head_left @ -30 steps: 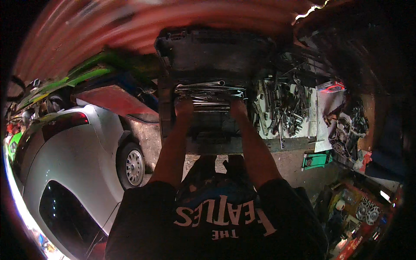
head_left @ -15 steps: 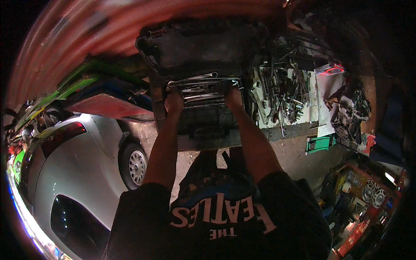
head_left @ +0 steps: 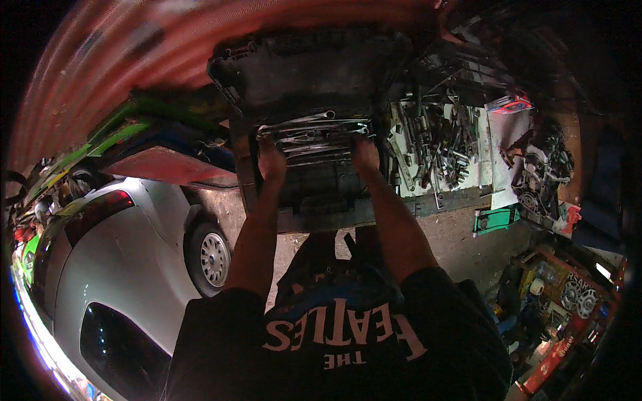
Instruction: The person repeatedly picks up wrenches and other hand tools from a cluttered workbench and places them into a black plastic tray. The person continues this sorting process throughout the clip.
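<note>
A black toolbox (head_left: 324,182) lies open in front of me, its lid (head_left: 307,77) tipped back on the far side. Across its inside runs a bundle of long silver wrenches (head_left: 311,142), lying side by side from left to right. My left hand (head_left: 272,159) is closed around the left ends of the bundle. At the right ends my right hand (head_left: 365,158) is closed too, thumb side up. The fingertips of both hands are hidden in the dark box.
Loose sockets and wrenches (head_left: 435,144) cover a white sheet right of the toolbox. Beyond them sit a greasy metal engine part (head_left: 545,170) and a green case (head_left: 495,220). A silver car (head_left: 127,247) stands at left. A red-framed bin of parts (head_left: 562,301) is at lower right.
Both hands have shifted slightly to the right at the ends of the bundle. The wrenches between them look more tightly gathered.
</note>
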Available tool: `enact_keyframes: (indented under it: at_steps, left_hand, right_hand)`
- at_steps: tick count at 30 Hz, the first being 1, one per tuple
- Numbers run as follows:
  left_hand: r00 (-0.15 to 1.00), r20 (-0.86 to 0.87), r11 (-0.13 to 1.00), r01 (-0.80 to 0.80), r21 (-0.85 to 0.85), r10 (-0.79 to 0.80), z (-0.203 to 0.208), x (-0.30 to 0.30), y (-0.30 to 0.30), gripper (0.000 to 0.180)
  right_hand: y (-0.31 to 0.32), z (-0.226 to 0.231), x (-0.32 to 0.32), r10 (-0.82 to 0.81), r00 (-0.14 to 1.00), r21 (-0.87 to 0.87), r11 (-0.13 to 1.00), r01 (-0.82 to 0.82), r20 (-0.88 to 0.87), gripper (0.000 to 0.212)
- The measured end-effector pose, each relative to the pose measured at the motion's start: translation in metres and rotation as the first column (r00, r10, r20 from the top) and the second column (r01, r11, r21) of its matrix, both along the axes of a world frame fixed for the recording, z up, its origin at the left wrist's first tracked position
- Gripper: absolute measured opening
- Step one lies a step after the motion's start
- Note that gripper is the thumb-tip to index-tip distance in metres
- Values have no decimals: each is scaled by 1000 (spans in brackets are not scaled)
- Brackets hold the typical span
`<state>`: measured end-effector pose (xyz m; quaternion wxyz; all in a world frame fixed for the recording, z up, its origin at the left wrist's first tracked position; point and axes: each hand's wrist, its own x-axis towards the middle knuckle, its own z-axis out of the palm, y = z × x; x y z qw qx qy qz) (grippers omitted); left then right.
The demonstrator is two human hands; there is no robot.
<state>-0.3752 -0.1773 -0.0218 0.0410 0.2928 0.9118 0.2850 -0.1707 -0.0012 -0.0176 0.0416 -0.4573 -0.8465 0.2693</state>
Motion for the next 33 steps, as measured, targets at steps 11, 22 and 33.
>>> enact_keyframes:
  at_steps: [11, 22, 33]
  left_hand:
    - [996, 32, 990, 91, -107, -88, -14, -27, 4, 30]
    - [994, 85, 971, 84, -224, -67, 10, -19, -51, 32]
    - [886, 300, 901, 409, -148, -353, 49, 45, -1, 23]
  right_hand:
    - [12, 7, -19, -145, 981, -104, 982, 159, 126, 35]
    - [16, 47, 60, -213, 977, -152, 966, 207, -22, 29]
    - [34, 21, 301, -523, 847, 22, 852, 524, 91, 19]
